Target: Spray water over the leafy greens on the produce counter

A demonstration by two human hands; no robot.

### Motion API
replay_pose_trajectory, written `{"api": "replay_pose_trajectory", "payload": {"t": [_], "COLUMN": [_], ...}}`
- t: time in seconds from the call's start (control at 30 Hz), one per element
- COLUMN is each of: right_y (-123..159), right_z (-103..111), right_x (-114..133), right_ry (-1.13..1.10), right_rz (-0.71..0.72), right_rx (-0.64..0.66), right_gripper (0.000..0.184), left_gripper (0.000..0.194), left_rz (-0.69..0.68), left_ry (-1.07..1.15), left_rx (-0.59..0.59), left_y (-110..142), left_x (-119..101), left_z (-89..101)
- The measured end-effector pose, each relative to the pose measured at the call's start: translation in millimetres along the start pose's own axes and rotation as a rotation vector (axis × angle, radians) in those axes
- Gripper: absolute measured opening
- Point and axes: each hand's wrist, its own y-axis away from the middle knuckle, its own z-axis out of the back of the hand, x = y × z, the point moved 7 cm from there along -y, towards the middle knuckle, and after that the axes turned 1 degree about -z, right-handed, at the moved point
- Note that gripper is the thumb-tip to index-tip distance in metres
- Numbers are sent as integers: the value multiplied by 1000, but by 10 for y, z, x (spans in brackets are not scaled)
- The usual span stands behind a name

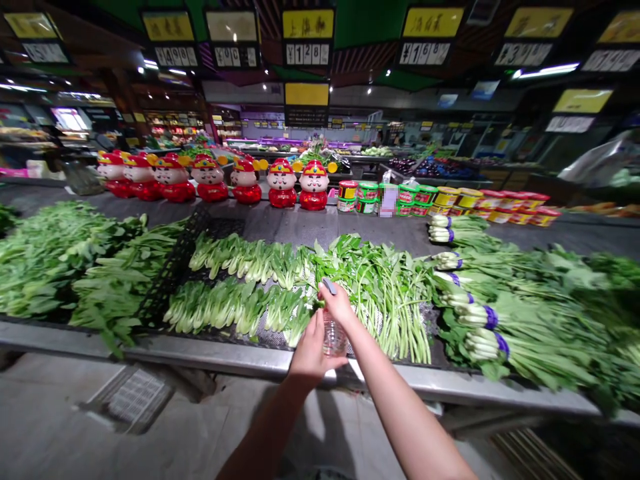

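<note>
Head-worn view, facing forward and down.
Close above the vegetable counter (pixel 280 363) at lower centre; shop aisles recede across the upper frame.

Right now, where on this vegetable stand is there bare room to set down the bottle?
Bare grey shelf runs between the red figurines and the bok choy rows. The metal front ledge is also free. Around both hands, left hand and right hand on the clear bottle, greens crowd.

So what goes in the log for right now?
left hand: holds clear bottle | right hand: on bottle top | greens: on stall behind
</note>
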Motion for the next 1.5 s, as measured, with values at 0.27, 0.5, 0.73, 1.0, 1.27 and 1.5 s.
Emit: {"api": "replay_pose_trajectory", "payload": {"t": [0.27,0.5,0.73,1.0,1.27,1.5], "right_y": [-49,-64,-101,-115,-70,-108], "right_z": [-325,-577,-732,-886,-1000,-1110], "right_x": [28,158,222,240,207,233], "right_ry": [7,34,32,-15,44,2], "right_rz": [-66,-38,-86,-81,-85,-68], "right_rx": [-20,-11,-34,-35,-44,15], "right_gripper": [36,41,40,39,41,35], "left_gripper": [117,118,116,118,117,113], "left_rz": [23,30,-1,24,112,143], "left_ry": [24,20,17,8,5,15], "left_rx": [53,79,65,62,81,26], "left_y": [15,63,61,89,188,212], "left_x": [274,457,572,741,761,859], "left_z": [236,467,630,673,691,712]}}
